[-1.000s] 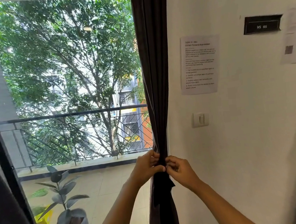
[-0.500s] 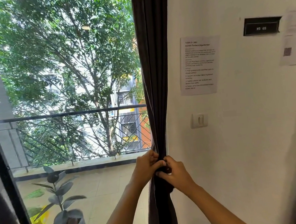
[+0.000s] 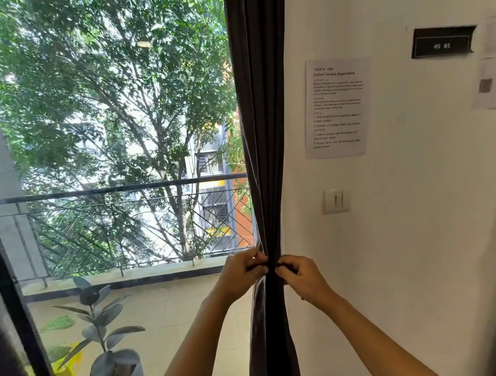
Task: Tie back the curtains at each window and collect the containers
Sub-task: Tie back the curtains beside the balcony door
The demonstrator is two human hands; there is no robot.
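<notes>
A dark grey curtain [image 3: 263, 109] hangs gathered into a narrow bunch along the right edge of the window, against the white wall. At waist height a dark tie-back band [image 3: 271, 267] circles the bunch. My left hand [image 3: 243, 272] pinches the band's left end with curled fingers. On the other side, my right hand [image 3: 302, 277] pinches the band's right end. The two hands sit a little apart, with the cinched curtain between them. No container shows in this view.
A glass door [image 3: 116, 171] looks onto a balcony with a railing [image 3: 118, 189] and a potted plant [image 3: 112, 367] in a grey pot. A dark frame [image 3: 2, 275] rises at left. The wall carries a printed sheet [image 3: 337, 106], a light switch [image 3: 336, 200] and a black sign [image 3: 442, 41].
My hands, pressed together at the front of the curtain before, have drawn apart sideways. The loose flap below them is gone and the band now lies tight across the bunch.
</notes>
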